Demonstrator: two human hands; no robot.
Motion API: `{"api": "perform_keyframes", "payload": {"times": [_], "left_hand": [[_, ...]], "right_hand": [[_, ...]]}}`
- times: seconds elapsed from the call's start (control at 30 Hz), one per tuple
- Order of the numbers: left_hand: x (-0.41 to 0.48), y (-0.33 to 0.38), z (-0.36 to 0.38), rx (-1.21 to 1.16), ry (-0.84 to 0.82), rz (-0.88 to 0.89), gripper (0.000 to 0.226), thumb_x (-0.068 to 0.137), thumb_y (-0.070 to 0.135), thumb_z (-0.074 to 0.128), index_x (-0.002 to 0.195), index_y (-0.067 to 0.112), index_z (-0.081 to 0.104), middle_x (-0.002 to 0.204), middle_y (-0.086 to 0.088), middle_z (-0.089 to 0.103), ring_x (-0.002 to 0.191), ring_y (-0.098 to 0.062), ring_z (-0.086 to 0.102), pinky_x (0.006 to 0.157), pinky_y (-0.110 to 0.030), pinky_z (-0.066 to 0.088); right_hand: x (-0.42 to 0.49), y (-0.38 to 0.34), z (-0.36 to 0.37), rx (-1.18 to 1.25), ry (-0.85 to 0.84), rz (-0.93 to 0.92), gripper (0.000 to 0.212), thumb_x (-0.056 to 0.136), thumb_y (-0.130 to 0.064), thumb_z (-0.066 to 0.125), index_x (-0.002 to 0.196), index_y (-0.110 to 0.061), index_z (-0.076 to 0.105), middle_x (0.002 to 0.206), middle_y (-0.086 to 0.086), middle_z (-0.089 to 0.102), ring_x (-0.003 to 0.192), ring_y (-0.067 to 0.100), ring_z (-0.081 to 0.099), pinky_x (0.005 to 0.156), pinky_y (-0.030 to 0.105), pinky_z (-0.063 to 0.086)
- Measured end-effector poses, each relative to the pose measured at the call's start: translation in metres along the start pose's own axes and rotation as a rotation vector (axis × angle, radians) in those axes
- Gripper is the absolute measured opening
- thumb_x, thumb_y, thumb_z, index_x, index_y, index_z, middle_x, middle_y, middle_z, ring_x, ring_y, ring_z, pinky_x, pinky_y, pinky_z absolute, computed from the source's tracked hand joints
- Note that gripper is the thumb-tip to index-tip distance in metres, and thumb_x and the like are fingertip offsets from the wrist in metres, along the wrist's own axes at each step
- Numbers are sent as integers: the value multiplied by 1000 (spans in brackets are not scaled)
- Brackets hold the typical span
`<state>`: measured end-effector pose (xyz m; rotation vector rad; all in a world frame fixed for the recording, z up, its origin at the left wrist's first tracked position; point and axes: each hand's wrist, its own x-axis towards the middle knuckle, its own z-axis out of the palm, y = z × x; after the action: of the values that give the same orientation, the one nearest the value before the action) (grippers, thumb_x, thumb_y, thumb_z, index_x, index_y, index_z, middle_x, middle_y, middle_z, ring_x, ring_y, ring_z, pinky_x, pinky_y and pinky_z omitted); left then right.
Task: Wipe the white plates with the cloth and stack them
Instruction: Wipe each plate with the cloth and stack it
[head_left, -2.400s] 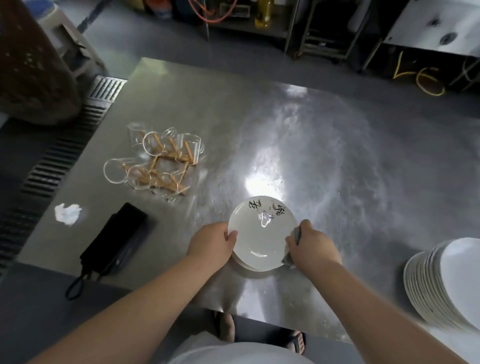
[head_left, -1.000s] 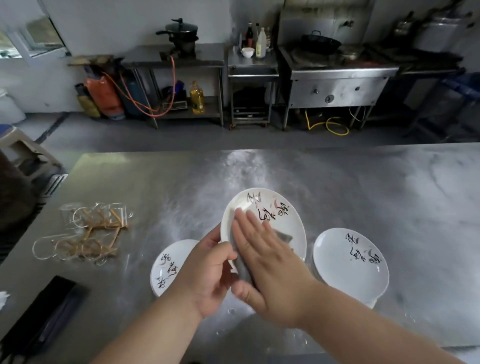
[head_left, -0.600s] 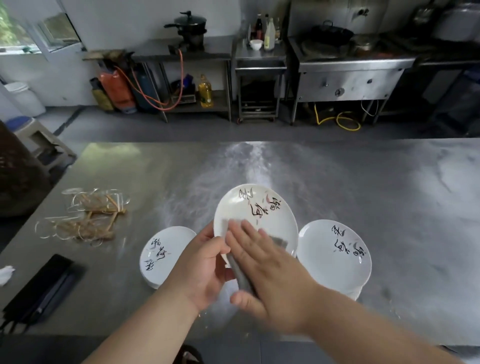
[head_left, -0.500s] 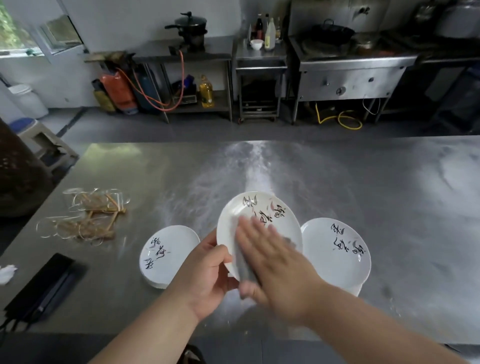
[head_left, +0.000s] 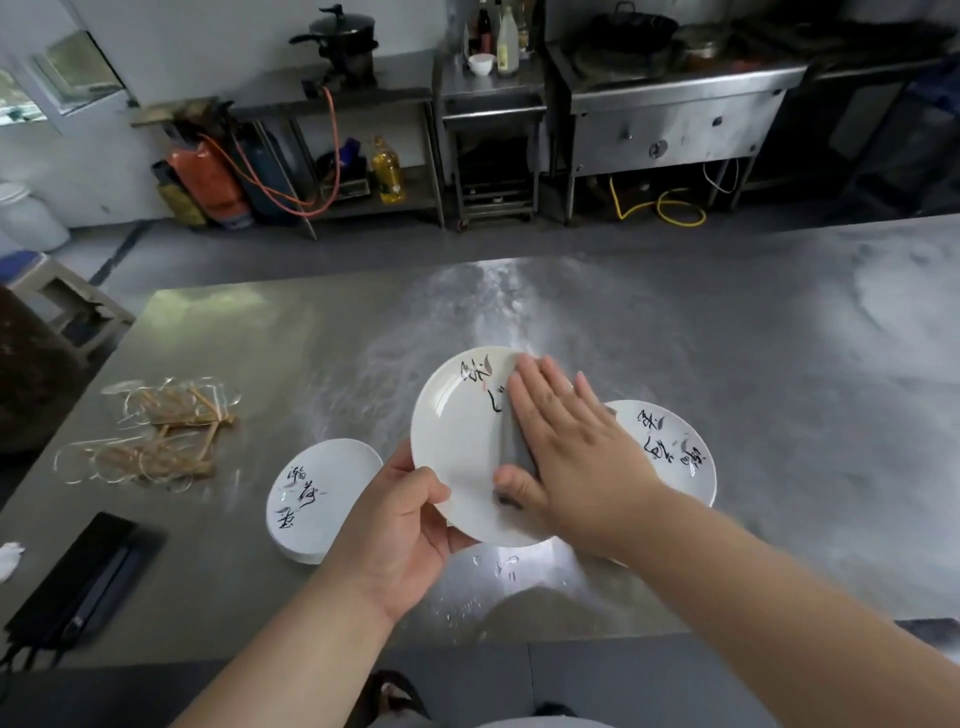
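My left hand grips the lower left rim of a white plate with black brush writing, held tilted above the steel table. My right hand lies flat on the plate's right half, fingers straight, pressing a grey cloth against it; only a strip of the cloth shows beside the palm. A low stack of white plates sits on the table to the left. Another stack of plates lies to the right, partly behind my right hand.
The steel table has water drops near its front edge. Glass cups with wooden sticks lie at the left, a black pouch at the front left. Kitchen benches, a gas cylinder and a stove stand beyond the table.
My right hand with the cloth has slid across the held plate toward its right side. The plate has turned in my left hand, so its writing now shows at the upper left.
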<state>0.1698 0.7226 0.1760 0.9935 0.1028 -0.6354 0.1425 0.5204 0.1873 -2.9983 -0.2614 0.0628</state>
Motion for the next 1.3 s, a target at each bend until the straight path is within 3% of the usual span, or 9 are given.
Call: {"api": "perform_keyframes", "payload": {"times": [0.23, 0.3, 0.47, 0.63, 0.77, 0.93, 1.07, 1.2, 1.3], "left_hand": [[4, 6, 2, -38, 39, 11, 56, 79, -8, 41, 110, 16, 81, 119, -23, 76, 101, -33, 78, 68, -46, 63], [2, 2, 1, -46, 54, -2, 59, 83, -10, 37, 102, 21, 84, 113, -17, 79, 93, -28, 79, 64, -45, 63], [0, 1, 5, -66, 25, 35, 56, 69, -4, 53, 111, 18, 81, 124, -19, 75, 103, -37, 76, 71, -52, 63], [7, 2, 7, -87, 108, 59, 51, 70, 0, 51, 102, 23, 83, 124, -16, 76, 104, -33, 78, 70, -46, 65], [7, -10, 9, -86, 114, 40, 55, 68, -4, 55, 106, 25, 82, 125, -14, 76, 103, -33, 78, 69, -47, 64], [16, -2, 21, -131, 133, 74, 49, 71, -1, 54, 101, 23, 84, 125, -14, 76, 104, -34, 78, 67, -46, 64], [15, 6, 18, 21, 176, 59, 48, 94, -5, 43, 116, 19, 78, 125, -17, 76, 108, -36, 76, 68, -47, 64], [10, 10, 19, 296, 241, 52, 30, 110, 11, 46, 126, 19, 70, 119, -10, 79, 101, -30, 78, 71, -50, 64], [8, 14, 26, 548, 214, 29, 27, 113, 28, 46, 115, 31, 73, 112, -5, 81, 97, -26, 79, 68, -39, 62]], "right_hand": [[-48, -29, 26, 86, 28, -306, 98, 98, -79, 13, 165, -6, 14, 173, 11, 4, 161, 27, 2, 128, 53, 10], [-37, -13, 20, 8, 23, -233, 99, 97, -79, 13, 165, -6, 13, 173, 12, 3, 160, 29, 2, 129, 52, 12], [0, 30, -8, -85, 30, 77, 95, 93, -76, 3, 165, -15, -10, 171, 1, -24, 156, 22, -28, 126, 40, -18], [-52, -14, 34, 209, -20, -86, 86, 101, -69, 11, 166, -14, 3, 173, 1, -11, 157, 21, -22, 128, 48, -7], [-38, 6, 31, 124, -39, 50, 90, 97, -70, -4, 166, -12, -2, 173, 4, -14, 157, 26, -24, 128, 48, -10], [-19, 22, 16, 223, 73, 72, 72, 105, -54, 13, 166, -16, 6, 173, -3, -13, 158, 28, -19, 129, 52, 3], [-51, 4, 44, 425, 90, -162, 60, 109, -54, 16, 165, -30, 17, 173, -12, -14, 158, 21, -20, 126, 46, -1], [-16, 39, 28, 338, 127, -21, 63, 109, -50, 20, 166, -24, 15, 170, -5, -27, 156, 24, -28, 130, 45, 11], [20, 43, -8, 243, 179, -72, 66, 107, -50, 27, 166, -28, 11, 173, 1, -16, 160, 27, -11, 125, 47, 28]]}}
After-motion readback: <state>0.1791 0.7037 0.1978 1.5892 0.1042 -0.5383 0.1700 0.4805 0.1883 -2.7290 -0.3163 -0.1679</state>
